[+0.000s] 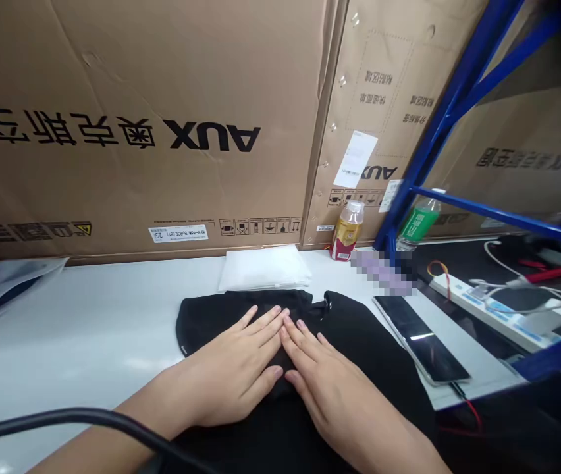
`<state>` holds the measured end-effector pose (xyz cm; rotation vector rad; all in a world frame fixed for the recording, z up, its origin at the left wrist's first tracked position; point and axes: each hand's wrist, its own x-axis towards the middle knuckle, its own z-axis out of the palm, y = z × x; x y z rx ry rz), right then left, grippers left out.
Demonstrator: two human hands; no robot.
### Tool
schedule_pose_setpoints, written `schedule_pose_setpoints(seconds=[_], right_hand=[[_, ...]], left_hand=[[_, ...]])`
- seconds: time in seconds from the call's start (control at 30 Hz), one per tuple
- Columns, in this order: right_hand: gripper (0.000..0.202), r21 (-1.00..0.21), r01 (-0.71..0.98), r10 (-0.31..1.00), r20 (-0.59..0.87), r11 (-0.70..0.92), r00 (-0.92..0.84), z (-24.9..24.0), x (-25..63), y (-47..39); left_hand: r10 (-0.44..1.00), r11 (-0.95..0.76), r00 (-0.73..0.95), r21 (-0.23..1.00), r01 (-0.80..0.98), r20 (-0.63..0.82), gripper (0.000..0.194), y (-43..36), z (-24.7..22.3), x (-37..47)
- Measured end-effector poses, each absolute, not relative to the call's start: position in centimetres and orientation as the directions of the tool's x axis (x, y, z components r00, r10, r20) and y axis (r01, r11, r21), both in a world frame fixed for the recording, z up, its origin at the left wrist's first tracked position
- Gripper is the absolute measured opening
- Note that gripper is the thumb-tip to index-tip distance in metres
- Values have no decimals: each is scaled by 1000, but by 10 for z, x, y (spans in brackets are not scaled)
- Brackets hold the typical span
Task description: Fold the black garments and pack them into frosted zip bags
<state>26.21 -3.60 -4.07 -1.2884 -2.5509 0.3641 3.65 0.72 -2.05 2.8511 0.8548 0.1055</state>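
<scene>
A black cloth garment (374,349) lies spread on the white table in front of me. My left hand (241,368) rests flat on it, palm down with the fingers stretched out. Beside it my right hand (322,375) also lies flat on the fabric, its fingers extended. The fingertips of both hands meet near the middle of the cloth, and the thumbs point toward each other. Neither hand grips anything. Just beyond the garment's far edge sits a folded white packet (265,266). The near part of the garment runs out of view below my arms.
Large cardboard boxes (112,66) stand behind the table. A drink bottle (347,230), a phone (421,339) with a cable and a power strip (498,313) are at right, near a blue metal frame (458,99). A clear plastic bag (8,289) lies left; a black cable (78,415) crosses the foreground.
</scene>
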Motion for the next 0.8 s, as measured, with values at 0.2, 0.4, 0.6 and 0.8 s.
schedule_pose_setpoints(seconds=[0.2,0.4,0.6,0.8], right_hand=[[53,-510,696,858,209,505,-469,-18,301,-33],[46,-494,746,890,331,447,-314,-11,336,-24],[32,-483,758,869,443,438,-220,-14,333,-16],[36,-268,680,675,586,683,-448,-19,301,-12]], left_hand=[[629,-777,749,196,598,209,42,51,-4,29],[723,-666,651,-16,745,232,17,125,-6,21],[714,-602,605,-131,788,353,29,116,4,30],[559,-751,739,-149,643,377,23,21,38,64]])
